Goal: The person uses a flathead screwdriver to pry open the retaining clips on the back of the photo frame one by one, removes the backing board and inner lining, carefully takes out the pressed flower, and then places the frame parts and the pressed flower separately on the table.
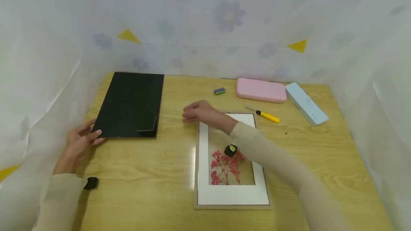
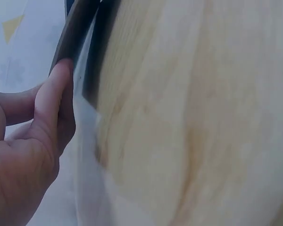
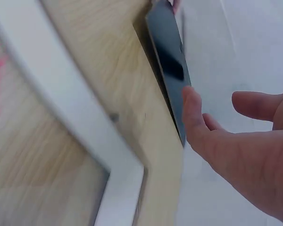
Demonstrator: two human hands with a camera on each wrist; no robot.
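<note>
At the left of the table is a black picture-frame backing board (image 1: 131,95), with an angled stand flap (image 1: 147,122) near its lower right corner. My left hand (image 1: 78,141) pinches its near left corner, the thumb on top and fingers beneath. Seen from the right wrist, the board (image 3: 167,52) is tilted, with a dark gap under its edge. My right hand (image 1: 205,113) hovers past the far left corner of a picture frame (image 1: 232,207), fingers loosely bent and holding nothing. Inside the frame, a white mat (image 1: 232,196) surrounds pink dried flowers (image 1: 221,163); my right sleeve covers part of its right side.
Toward the back right are a pink case (image 1: 261,89), a pale blue box (image 1: 306,103) and a yellow-handled screwdriver (image 1: 269,117). A small grey-green block (image 1: 219,91) sits left of the pink case. White flower-patterned sheeting (image 1: 205,24) encloses the table's back and sides.
</note>
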